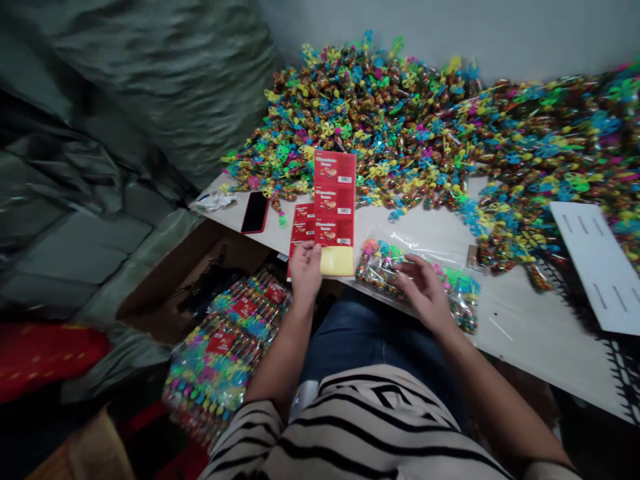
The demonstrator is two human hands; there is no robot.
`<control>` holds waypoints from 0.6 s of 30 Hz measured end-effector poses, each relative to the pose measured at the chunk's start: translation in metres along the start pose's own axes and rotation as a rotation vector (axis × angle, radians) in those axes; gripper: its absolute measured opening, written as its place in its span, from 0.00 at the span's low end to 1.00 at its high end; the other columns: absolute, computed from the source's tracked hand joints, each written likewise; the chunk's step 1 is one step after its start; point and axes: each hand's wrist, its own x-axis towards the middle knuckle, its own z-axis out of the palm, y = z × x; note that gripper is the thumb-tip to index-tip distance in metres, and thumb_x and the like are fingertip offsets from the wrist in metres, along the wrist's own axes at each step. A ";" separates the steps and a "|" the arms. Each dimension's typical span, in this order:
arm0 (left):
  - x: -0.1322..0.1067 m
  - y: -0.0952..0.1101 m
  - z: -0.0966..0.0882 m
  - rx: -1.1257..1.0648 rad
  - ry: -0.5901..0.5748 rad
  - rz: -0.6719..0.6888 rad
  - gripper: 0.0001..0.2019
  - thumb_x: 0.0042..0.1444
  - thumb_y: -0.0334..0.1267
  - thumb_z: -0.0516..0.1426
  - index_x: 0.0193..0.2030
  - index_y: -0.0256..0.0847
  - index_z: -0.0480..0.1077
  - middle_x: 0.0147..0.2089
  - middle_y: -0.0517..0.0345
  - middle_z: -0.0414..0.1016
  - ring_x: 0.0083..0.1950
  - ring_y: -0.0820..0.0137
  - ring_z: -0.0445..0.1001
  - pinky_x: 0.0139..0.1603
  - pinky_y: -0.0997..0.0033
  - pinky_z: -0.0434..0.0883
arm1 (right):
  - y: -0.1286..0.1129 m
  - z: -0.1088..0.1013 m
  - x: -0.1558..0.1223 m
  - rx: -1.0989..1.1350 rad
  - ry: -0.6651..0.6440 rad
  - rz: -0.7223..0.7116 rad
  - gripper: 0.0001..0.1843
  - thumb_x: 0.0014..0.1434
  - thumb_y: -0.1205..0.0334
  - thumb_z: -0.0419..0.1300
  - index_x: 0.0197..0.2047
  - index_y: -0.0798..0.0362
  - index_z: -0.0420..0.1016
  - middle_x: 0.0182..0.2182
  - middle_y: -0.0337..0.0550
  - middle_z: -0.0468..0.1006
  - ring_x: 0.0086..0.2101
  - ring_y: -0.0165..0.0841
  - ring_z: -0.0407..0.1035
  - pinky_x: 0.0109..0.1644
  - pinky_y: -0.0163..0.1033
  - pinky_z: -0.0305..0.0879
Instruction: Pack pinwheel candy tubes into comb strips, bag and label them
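Note:
My left hand [306, 272] pinches the lower left edge of a red label sheet [336, 200] printed "Chocolate bean". Its bottom section is bare yellow backing [337, 261]. A second red label sheet [302, 221] lies partly hidden under it. To the right, a clear plastic bag [385, 267] of bean-filled tubes with coloured tops lies flat at the table's front edge. Over this bag hovers my right hand [425, 290], its fingers loosely bent and apart, with nothing visible in them. Whether its fingertips touch the bag I cannot tell.
A big heap of candy tubes with coloured windmill tops [360, 107] covers the table's back. A phone [255, 212] lies left. Filled, labelled bags [215, 360] are stacked below left, beside a cardboard box [165, 273]. A white slotted board [597, 267] lies right.

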 end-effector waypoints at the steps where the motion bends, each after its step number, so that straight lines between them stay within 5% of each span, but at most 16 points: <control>1: -0.013 0.001 0.013 -0.034 -0.068 -0.023 0.18 0.49 0.53 0.60 0.38 0.41 0.66 0.29 0.59 0.73 0.31 0.69 0.73 0.35 0.70 0.70 | 0.000 0.012 0.005 0.100 -0.002 0.035 0.28 0.57 0.47 0.64 0.57 0.46 0.62 0.43 0.44 0.76 0.41 0.36 0.73 0.42 0.41 0.73; 5: -0.047 -0.006 0.048 -0.239 -0.293 -0.137 0.19 0.47 0.55 0.62 0.36 0.43 0.65 0.30 0.59 0.76 0.36 0.66 0.76 0.38 0.68 0.72 | 0.004 0.027 0.021 0.258 0.144 0.113 0.35 0.52 0.45 0.67 0.57 0.46 0.58 0.32 0.37 0.76 0.32 0.34 0.72 0.36 0.37 0.71; 12: -0.053 0.001 0.072 -0.474 -0.586 -0.421 0.23 0.41 0.50 0.68 0.41 0.39 0.70 0.38 0.53 0.80 0.45 0.58 0.78 0.49 0.58 0.74 | 0.008 -0.015 0.011 0.262 0.130 0.160 0.34 0.48 0.47 0.68 0.55 0.45 0.61 0.29 0.35 0.76 0.29 0.33 0.70 0.34 0.36 0.67; 18: -0.051 0.007 0.083 -0.480 -0.576 -0.509 0.22 0.41 0.49 0.68 0.38 0.35 0.74 0.35 0.49 0.81 0.43 0.54 0.80 0.51 0.52 0.74 | 0.012 -0.023 -0.005 0.212 0.088 0.168 0.31 0.52 0.47 0.66 0.54 0.45 0.61 0.29 0.35 0.75 0.29 0.32 0.68 0.32 0.36 0.66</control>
